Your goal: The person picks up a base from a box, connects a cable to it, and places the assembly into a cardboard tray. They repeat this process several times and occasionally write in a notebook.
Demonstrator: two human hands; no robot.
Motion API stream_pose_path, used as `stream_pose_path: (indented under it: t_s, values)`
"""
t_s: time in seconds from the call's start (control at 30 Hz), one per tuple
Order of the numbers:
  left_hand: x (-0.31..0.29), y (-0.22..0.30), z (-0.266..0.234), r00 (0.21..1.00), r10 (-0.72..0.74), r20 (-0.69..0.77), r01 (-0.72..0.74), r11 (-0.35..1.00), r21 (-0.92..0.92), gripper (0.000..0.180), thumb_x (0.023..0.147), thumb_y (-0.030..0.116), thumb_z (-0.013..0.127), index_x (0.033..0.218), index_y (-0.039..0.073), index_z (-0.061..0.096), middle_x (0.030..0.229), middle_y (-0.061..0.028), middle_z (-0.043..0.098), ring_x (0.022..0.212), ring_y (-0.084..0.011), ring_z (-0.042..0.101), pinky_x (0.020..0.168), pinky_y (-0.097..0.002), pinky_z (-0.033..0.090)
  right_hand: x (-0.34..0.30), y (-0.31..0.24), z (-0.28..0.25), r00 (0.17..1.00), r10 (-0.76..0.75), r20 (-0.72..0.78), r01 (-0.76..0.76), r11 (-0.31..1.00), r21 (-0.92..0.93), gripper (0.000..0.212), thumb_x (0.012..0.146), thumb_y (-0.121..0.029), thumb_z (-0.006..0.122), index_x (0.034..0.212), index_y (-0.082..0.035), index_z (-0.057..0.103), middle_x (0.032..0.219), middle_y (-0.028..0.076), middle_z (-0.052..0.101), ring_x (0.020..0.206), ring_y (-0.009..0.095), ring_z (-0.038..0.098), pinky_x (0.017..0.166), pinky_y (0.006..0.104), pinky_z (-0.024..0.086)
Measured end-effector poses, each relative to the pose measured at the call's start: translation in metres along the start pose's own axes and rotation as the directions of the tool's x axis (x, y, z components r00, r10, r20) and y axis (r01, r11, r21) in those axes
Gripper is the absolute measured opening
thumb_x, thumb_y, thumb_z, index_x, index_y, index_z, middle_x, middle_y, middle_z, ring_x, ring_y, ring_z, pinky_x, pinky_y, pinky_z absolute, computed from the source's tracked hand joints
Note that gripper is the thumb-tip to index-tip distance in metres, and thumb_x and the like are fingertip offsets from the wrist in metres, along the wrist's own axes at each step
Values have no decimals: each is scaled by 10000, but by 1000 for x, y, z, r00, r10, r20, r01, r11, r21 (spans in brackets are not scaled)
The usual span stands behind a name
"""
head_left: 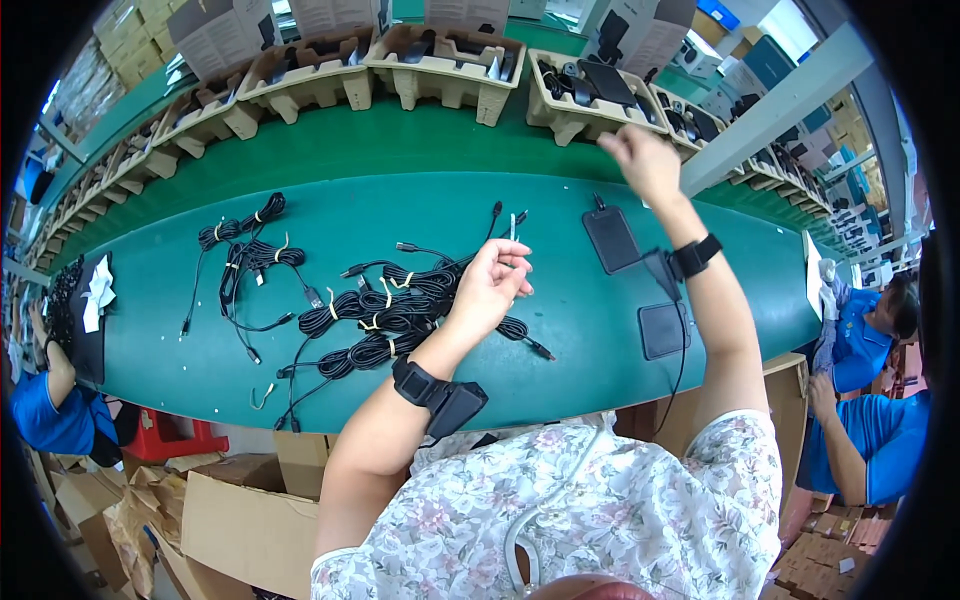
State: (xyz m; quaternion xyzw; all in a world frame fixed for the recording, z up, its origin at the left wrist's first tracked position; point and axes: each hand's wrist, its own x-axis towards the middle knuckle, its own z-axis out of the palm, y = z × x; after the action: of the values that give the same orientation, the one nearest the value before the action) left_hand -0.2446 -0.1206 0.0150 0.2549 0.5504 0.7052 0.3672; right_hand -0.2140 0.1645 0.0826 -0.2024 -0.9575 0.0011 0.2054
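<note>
My left hand (488, 288) is over the right end of a pile of bundled black cables (400, 305), its fingers curled inward. A small pale strip (513, 228) stands just beyond the fingertips; whether they grip it or a cable beneath is hidden. My right hand (648, 165) is raised at the front edge of a moulded pulp tray (570, 118) holding black parts. Its fingers are smeared by motion, so what they hold, if anything, does not show. Below that hand lies a flat black rectangular device (611, 238) with a short cable end on top.
More tied cables (245, 250) lie at the left of the green table (480, 390). A second black pad (663, 331) is near the right front edge. Pulp trays (440, 75) line the back shelf. A pale post (780, 105) rises at the right. Co-workers in blue (865, 440) flank the table.
</note>
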Motion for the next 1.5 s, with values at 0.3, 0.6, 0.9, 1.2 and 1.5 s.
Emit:
stream_pose_path:
  t_s: [0.3,0.6,0.9,1.2,1.5]
  values:
    - [0,5,-3,952,-49,304,-13,980,198,310,932,289,481,1101,29,478,919,-60,565,629,-66,533,515,-175,402,-40,-37,5,944,131,304,-218,937,273,269,817,-265,645,913,-57,504,701,90,589,674,204,605,589,304,477]
    - [-11,38,2,988,101,-116,-122,974,-193,425,911,413,483,1041,11,523,797,-36,589,563,-58,499,427,-157,330,-75,-100,-32,955,-166,245,-231,100,968,179,845,-51,592,925,-43,432,872,67,570,731,117,579,643,264,482]
    - [-7,51,-18,978,24,-207,-65,979,-193,254,916,279,519,953,29,547,771,-51,603,519,-61,498,426,-175,364,-31,-112,-41,761,-457,461,-281,409,868,234,862,-96,584,1066,-15,503,881,38,588,795,111,564,747,254,462]
    - [4,18,-24,996,66,-55,-65,998,18,259,911,143,503,1116,5,426,869,-66,562,671,-93,557,545,-198,432,121,-103,0,993,79,90,-108,276,955,233,855,-176,609,934,12,496,713,37,545,453,119,532,403,201,418]
    - [3,11,-25,999,52,-12,-49,987,153,246,884,82,516,1104,4,436,900,-63,534,695,-104,573,626,-232,463,208,-72,81,896,370,247,-389,380,839,232,855,-185,613,864,-2,470,640,31,503,467,136,539,383,241,420]
